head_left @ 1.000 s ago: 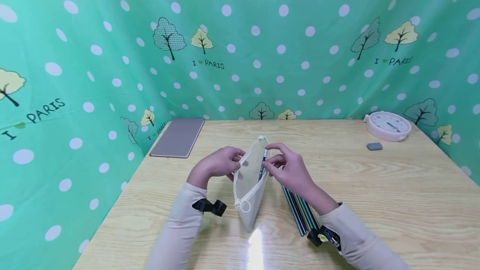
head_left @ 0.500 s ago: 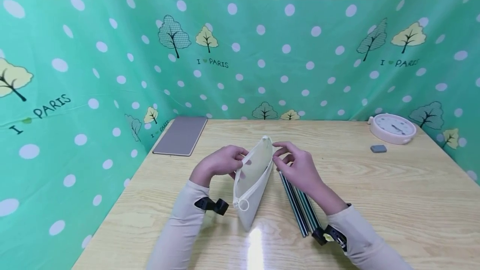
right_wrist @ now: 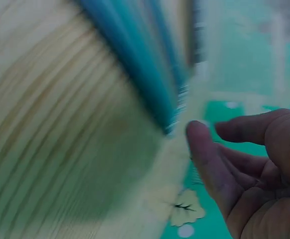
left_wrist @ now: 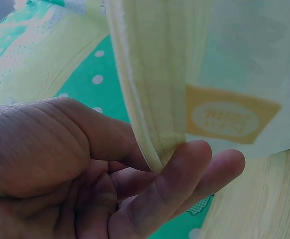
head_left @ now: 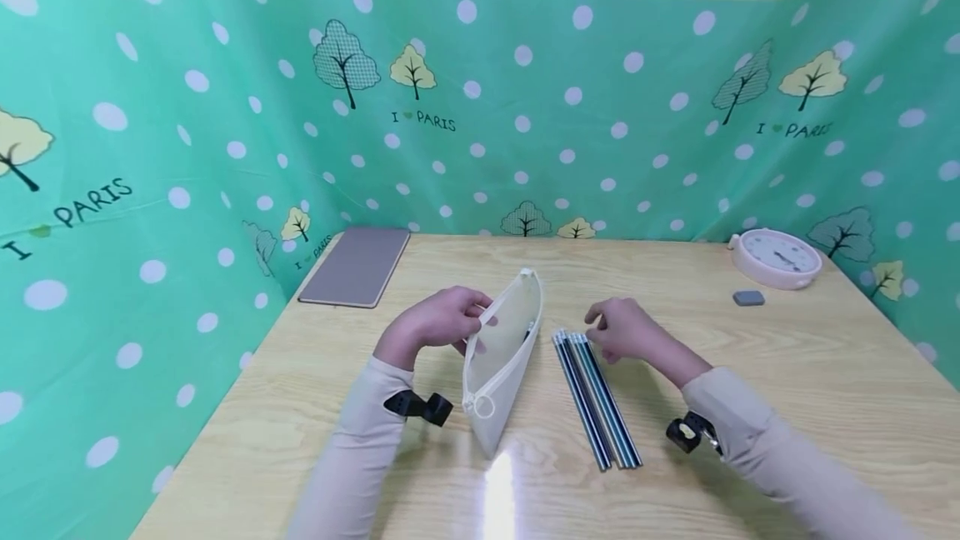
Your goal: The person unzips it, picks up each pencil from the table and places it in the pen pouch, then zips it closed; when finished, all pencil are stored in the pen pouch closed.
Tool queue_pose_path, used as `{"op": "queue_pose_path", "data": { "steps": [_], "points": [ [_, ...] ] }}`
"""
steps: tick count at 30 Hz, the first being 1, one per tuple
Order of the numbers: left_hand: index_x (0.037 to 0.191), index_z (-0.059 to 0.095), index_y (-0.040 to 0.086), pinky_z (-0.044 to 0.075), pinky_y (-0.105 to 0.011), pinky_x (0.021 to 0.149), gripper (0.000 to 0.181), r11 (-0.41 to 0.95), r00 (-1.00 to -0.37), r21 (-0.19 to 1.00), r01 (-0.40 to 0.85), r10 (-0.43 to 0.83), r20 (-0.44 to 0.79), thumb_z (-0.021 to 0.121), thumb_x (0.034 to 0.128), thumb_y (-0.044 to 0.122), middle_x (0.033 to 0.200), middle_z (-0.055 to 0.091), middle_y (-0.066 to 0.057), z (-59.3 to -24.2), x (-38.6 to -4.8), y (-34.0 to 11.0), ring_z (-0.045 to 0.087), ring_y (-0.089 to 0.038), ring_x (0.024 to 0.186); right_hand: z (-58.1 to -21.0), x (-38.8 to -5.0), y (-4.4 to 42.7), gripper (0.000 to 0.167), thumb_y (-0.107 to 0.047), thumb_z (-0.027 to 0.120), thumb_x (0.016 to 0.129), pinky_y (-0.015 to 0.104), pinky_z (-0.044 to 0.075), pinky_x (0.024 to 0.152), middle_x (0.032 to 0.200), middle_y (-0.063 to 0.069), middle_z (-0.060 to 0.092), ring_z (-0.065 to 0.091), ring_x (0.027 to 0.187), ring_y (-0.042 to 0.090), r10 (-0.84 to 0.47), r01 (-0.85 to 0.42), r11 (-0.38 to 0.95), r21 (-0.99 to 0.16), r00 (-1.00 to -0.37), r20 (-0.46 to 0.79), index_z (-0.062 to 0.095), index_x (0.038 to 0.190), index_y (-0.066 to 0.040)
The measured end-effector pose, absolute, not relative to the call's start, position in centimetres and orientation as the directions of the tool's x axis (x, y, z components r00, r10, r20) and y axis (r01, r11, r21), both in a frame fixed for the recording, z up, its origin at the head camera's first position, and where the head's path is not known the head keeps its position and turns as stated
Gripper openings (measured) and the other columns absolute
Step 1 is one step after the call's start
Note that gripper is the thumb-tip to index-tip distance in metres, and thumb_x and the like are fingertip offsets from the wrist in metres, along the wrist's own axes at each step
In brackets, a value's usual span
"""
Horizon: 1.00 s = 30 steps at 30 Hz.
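Note:
A translucent whitish zip pouch stands with its mouth spread apart in the head view, a ring pull hanging from its near end. My left hand pinches the pouch's left rim between thumb and fingers. In the left wrist view an orange label shows on the pouch. Inside the mouth, the end of a pencil is visible. Several dark and teal pencils lie side by side on the table, right of the pouch. Beside their far ends is my right hand, fingers loosely bent and holding nothing; the right wrist view shows thumb and fingertip apart.
A grey notebook lies at the table's back left. At the back right sits a pink round clock, with a small grey eraser in front. A green dotted cloth hangs along the table's back and left edges.
A second ago my right hand held a pencil at the pouch's mouth; the pencil went down inside. That hand has let go and moved right to the pencils. The left hand keeps its grip.

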<state>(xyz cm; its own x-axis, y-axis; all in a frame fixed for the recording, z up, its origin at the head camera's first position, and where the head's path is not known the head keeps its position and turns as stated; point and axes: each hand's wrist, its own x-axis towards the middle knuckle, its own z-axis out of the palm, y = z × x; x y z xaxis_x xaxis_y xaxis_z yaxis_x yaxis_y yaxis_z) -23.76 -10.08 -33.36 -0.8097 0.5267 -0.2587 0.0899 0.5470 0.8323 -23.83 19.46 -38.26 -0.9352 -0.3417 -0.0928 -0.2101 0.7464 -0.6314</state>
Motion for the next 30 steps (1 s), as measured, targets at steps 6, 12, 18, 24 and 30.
{"op": "queue_pose_path", "data": {
  "steps": [6,12,18,24,30],
  "points": [
    [0.135,0.053,-0.013,0.066,-0.039,0.073,0.043,0.544,-0.807,0.834,0.091,0.531,-0.258,0.043,0.0941,-0.010,0.126,0.068,-0.024,-33.3,-23.7,-10.3,0.075,-0.025,0.081,-39.7,-24.2,19.3,0.035,0.003,0.064,0.094,0.027,0.058,0.047,0.062,0.008,0.065,0.064,0.048,0.017,-0.358,-0.211,0.822,-0.529,-0.914,-0.192,0.058,0.125,0.018],
    [0.134,0.054,-0.012,0.066,-0.039,0.072,0.042,0.541,-0.806,0.837,0.087,0.532,-0.260,0.045,0.0935,-0.010,0.124,0.068,-0.024,-33.3,-23.7,-10.3,0.074,-0.024,0.080,-40.2,-24.3,18.8,0.047,0.005,0.067,0.090,0.024,0.054,0.044,0.061,0.007,0.062,0.062,0.046,0.014,-0.314,-0.195,0.855,-0.480,-0.932,-0.181,0.053,0.134,0.015],
    [0.136,0.053,-0.012,0.065,-0.039,0.073,0.042,0.548,-0.808,0.833,0.075,0.523,-0.272,0.046,0.0942,-0.010,0.123,0.068,-0.024,-33.3,-23.6,-10.3,0.074,-0.024,0.082,-40.1,-24.7,18.9,0.038,0.005,0.066,0.089,0.025,0.055,0.045,0.068,0.009,0.064,0.063,0.047,0.014,-0.301,-0.183,0.851,-0.492,-0.938,-0.172,0.059,0.125,0.014],
    [0.136,0.052,-0.012,0.065,-0.038,0.073,0.042,0.545,-0.803,0.834,0.084,0.533,-0.267,0.046,0.0948,-0.009,0.125,0.067,-0.024,-33.5,-23.6,-10.3,0.074,-0.024,0.082,-36.6,-25.0,20.3,0.045,0.005,0.063,0.091,0.029,0.063,0.059,0.092,0.021,0.070,0.069,0.061,0.018,-0.255,-0.146,0.745,-0.651,-0.964,-0.075,0.052,0.134,0.013],
    [0.136,0.053,-0.012,0.065,-0.038,0.073,0.041,0.549,-0.808,0.832,0.082,0.526,-0.268,0.044,0.0956,-0.009,0.125,0.067,-0.024,-33.4,-23.7,-10.3,0.074,-0.024,0.081,-32.8,-24.3,21.8,0.048,-0.003,0.061,0.099,0.028,0.065,0.068,0.108,0.021,0.064,0.072,0.069,0.011,-0.039,-0.177,0.437,-0.882,-0.983,0.178,0.048,0.144,0.007]
  ]
}}
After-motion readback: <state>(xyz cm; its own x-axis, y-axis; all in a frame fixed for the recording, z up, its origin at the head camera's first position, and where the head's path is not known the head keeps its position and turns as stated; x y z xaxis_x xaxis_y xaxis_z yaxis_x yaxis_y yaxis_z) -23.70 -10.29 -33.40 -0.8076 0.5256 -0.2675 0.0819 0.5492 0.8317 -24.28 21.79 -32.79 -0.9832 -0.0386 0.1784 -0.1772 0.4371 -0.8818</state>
